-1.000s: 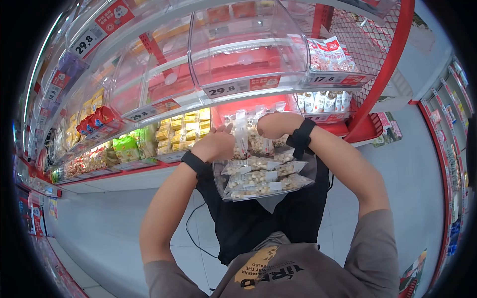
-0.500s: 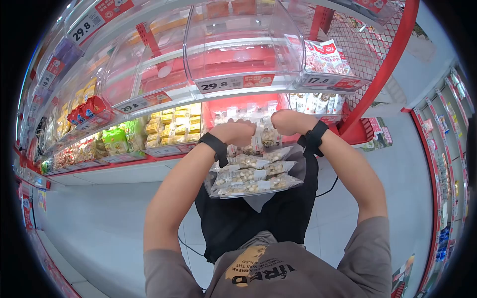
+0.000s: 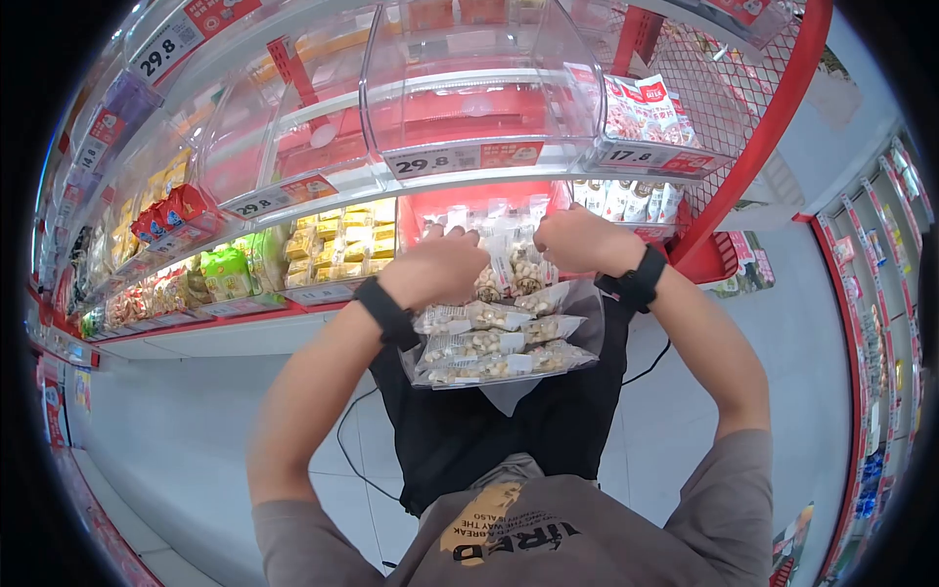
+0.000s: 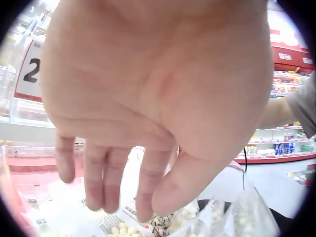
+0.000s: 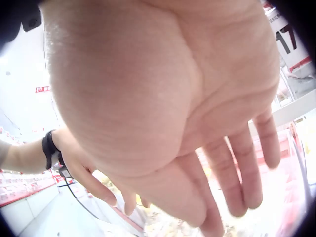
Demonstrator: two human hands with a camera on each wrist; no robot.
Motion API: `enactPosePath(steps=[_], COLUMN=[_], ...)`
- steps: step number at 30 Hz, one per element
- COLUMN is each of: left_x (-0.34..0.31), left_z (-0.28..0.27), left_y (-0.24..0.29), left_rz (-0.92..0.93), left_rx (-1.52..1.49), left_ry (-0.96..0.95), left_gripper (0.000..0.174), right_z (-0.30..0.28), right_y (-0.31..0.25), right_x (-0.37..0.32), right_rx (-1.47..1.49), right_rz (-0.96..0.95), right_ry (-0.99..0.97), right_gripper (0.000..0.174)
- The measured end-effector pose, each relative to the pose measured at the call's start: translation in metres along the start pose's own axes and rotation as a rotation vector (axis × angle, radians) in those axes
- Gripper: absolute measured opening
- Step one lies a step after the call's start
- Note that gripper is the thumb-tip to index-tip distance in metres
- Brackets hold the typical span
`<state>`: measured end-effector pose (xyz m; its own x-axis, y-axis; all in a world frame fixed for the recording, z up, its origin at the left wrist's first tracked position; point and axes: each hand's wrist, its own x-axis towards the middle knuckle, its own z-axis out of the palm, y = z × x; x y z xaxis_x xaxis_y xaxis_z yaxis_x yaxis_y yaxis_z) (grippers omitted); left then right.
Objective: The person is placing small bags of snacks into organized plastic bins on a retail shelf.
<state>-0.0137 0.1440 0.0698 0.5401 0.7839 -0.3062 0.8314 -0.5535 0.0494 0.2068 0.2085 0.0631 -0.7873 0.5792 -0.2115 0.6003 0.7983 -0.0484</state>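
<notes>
A clear plastic bin juts out from the lower shelf in front of the person's lap. Clear bags of small pale round pieces lie stacked in rows at its front, and similar bags stand further back. My left hand hovers over the bin's left side, fingers pointing down at the bags. In the left wrist view its fingers are nearly straight, with thumb and index tips close together by a bag. Over the right side is my right hand, fingers extended downward, no bag gripped.
Just above the bins runs a shelf of clear compartments with a 29.8 price tag. Yellow packets fill the neighbouring bin at left. A red post with wire mesh stands at right. A thin cable trails over the floor.
The hands have drawn apart: the left shifted left and the right sits slightly further right than half a second ago. Bags between them show more fully now.
</notes>
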Motion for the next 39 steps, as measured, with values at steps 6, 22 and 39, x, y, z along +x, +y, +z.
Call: enactPosePath(steps=[6, 22, 39], left_x=[-0.040, -0.020, -0.022], left_z=[0.025, 0.026, 0.031], left_y=[0.010, -0.023, -0.026], left_rz=[0.078, -0.073, -0.146], left_rx=[-0.085, -0.055, -0.136], left_ry=[-0.096, -0.019, -0.102], left_gripper=[0.011, 0.020, 0.029], right_z=[0.010, 0.026, 0.017], right_y=[-0.028, -0.011, -0.059], right_x=[-0.021, 0.003, 0.017], right_rx=[0.138, 0.112, 0.269], right_rz=[-0.123, -0.023, -0.073], right_ry=[-0.316, -0.266, -0.249], right_gripper=[0.019, 0.016, 0.020])
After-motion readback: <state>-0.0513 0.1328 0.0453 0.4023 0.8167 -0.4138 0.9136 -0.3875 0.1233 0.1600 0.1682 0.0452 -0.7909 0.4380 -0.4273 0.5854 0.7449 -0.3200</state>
